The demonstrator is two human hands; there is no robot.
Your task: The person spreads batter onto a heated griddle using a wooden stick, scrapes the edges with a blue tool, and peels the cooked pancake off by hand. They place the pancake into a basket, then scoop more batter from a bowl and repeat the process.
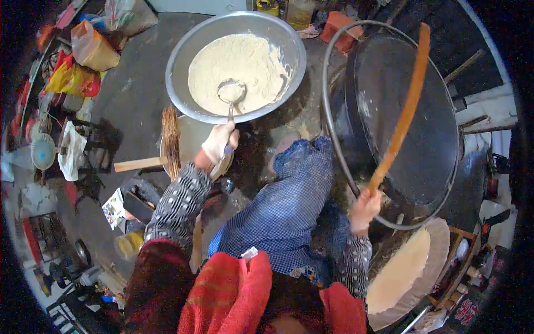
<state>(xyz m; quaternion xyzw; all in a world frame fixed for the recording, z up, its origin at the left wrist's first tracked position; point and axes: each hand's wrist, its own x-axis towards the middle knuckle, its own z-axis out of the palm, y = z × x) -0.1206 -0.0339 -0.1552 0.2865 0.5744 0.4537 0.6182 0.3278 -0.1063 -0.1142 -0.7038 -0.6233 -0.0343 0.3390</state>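
Note:
My left hand (221, 143), with a white wrap over part of it, is closed round the handle of a metal ladle (232, 93). The ladle's bowl holds pale batter (214, 67) and lies at the batter's surface inside a wide metal basin (177, 92). In my closed right hand (365, 209) is the lower end of a long, curved wooden spreader (409, 108). It slants up across a large round black griddle (403, 161). A metal ring (328, 106) encircles the griddle, and my right hand is close to its near rim.
A short-handled straw brush (171, 139) rests across another bowl (192, 139) below the basin. Lower right, a round tray (439, 239) bears a thin pale flatbread (401, 273). Plastic bags (94, 47) lie upper left, near a small fan (43, 151). A blue checked apron (272, 195) covers my lap.

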